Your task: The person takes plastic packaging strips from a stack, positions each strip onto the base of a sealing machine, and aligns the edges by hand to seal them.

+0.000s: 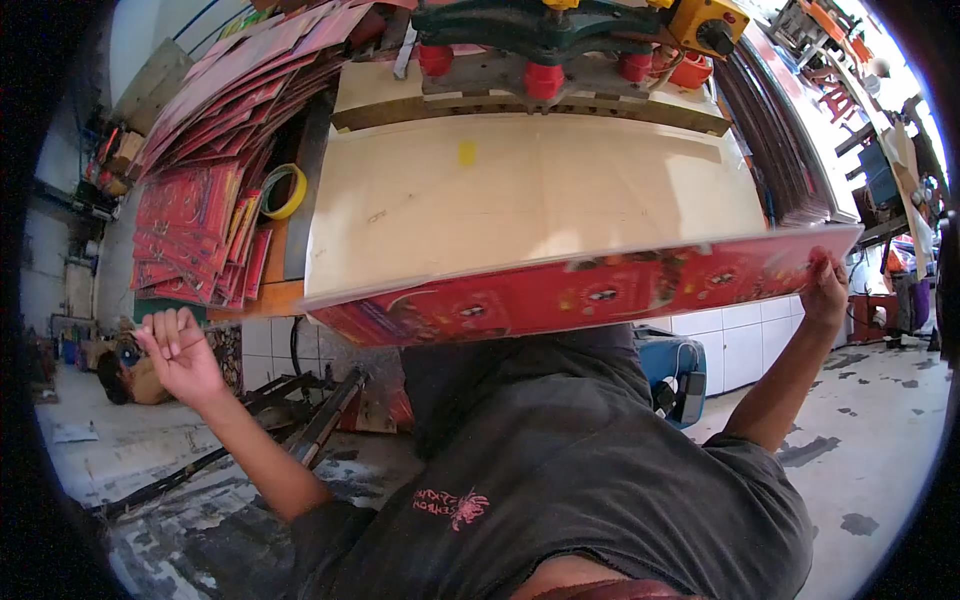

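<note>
A long red printed sheet [590, 290] stands tilted along the near edge of a pale board [540, 190]. My right hand [825, 292] grips its right end, with the fingers closed on the edge. Off to the left, my left hand [180, 352] is raised in the air, apart from the sheet, its fingers partly curled and spread, holding nothing that shows. At the far side of the board is a dark green press [540, 35] with red fittings. A small yellow mark [467, 153] shows on the board.
Red printed sheets [240, 100] are heaped at the back left, with smaller red pieces [185, 225] below them. Beside them lies a yellow tape roll [284, 191]. More stacked sheets [775, 150] stand at the right. A yellow control box [708, 28] sits at the top.
</note>
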Action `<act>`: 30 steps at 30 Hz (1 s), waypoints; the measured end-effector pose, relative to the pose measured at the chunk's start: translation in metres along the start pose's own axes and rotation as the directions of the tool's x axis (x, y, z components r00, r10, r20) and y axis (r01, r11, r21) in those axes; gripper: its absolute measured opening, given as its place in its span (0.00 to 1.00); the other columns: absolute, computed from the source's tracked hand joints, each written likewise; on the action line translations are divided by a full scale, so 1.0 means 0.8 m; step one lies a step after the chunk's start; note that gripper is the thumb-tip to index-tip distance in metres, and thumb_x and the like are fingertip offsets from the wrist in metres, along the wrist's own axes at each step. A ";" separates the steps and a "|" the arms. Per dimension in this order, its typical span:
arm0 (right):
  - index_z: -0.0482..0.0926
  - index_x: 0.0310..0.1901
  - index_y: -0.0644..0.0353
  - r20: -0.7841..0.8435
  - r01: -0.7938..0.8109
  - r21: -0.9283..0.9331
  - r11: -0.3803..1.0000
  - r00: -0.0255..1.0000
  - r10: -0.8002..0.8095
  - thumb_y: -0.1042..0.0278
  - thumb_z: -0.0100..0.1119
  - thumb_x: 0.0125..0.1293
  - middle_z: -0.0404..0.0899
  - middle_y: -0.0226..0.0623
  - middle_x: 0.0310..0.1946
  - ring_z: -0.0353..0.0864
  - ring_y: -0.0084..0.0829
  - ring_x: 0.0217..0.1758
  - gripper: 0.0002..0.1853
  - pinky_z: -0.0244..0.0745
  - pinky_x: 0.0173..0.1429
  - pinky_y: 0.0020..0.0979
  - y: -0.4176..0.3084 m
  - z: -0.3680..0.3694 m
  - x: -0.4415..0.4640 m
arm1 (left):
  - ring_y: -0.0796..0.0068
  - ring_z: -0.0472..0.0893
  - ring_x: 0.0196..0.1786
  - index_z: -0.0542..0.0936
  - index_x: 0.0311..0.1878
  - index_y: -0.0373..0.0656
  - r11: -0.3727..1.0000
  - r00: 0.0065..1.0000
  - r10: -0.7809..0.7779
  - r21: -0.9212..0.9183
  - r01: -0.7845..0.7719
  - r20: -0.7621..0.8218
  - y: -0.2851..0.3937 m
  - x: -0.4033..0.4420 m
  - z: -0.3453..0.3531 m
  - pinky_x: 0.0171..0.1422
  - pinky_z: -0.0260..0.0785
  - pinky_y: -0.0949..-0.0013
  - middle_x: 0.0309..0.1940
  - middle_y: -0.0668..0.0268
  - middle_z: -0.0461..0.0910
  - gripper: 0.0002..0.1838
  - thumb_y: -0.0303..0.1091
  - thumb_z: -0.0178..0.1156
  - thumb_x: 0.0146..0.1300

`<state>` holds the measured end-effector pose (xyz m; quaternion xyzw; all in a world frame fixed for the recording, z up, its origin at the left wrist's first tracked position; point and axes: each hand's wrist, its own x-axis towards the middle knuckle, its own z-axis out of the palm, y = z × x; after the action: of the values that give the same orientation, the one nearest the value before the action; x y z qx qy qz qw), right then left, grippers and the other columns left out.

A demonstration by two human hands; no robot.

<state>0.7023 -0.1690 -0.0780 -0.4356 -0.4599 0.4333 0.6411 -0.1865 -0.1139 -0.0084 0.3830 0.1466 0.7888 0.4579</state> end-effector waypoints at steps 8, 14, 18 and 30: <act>0.82 0.59 0.63 -0.081 -0.018 -0.003 1.000 0.997 0.018 0.65 0.73 0.69 0.88 0.35 0.50 0.87 0.33 0.50 0.20 0.82 0.59 0.37 -0.002 -0.165 -0.016 | 0.74 0.56 0.24 0.58 0.29 0.50 0.927 0.651 0.329 0.365 -0.085 -0.684 0.162 -0.018 -0.320 0.36 0.54 0.64 0.20 0.72 0.52 0.23 0.44 0.42 0.87; 0.78 0.65 0.63 -0.190 -0.024 -0.010 1.000 0.982 0.021 0.62 0.68 0.71 0.85 0.35 0.57 0.83 0.32 0.60 0.24 0.73 0.72 0.35 -0.059 -0.314 -0.003 | 0.77 0.55 0.22 0.62 0.31 0.52 0.852 0.480 0.487 0.519 -0.074 -0.730 0.193 -0.034 -0.388 0.31 0.54 0.68 0.19 0.74 0.54 0.22 0.45 0.46 0.87; 0.77 0.67 0.65 -0.251 0.003 -0.007 1.000 0.968 -0.005 0.64 0.65 0.74 0.85 0.35 0.58 0.83 0.34 0.61 0.24 0.72 0.72 0.36 -0.091 -0.242 0.005 | 0.84 0.60 0.25 0.75 0.40 0.47 0.812 0.793 0.194 0.549 0.200 -0.577 0.125 -0.030 -0.286 0.34 0.55 0.76 0.26 0.78 0.63 0.13 0.44 0.62 0.79; 0.74 0.69 0.63 -0.058 -0.161 0.350 0.923 0.979 0.193 0.58 0.57 0.80 0.81 0.40 0.64 0.81 0.34 0.65 0.23 0.76 0.71 0.44 0.046 0.050 -0.018 | 0.70 0.80 0.63 0.81 0.64 0.37 -0.178 0.967 0.204 0.966 0.190 -0.153 -0.009 -0.104 -0.089 0.71 0.68 0.63 0.60 0.62 0.84 0.18 0.36 0.61 0.78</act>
<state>0.6553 -0.1672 -0.1085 -0.3761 -0.3061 0.5426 0.6859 -0.2111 -0.1707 -0.0988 0.4915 0.7541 0.4347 -0.0295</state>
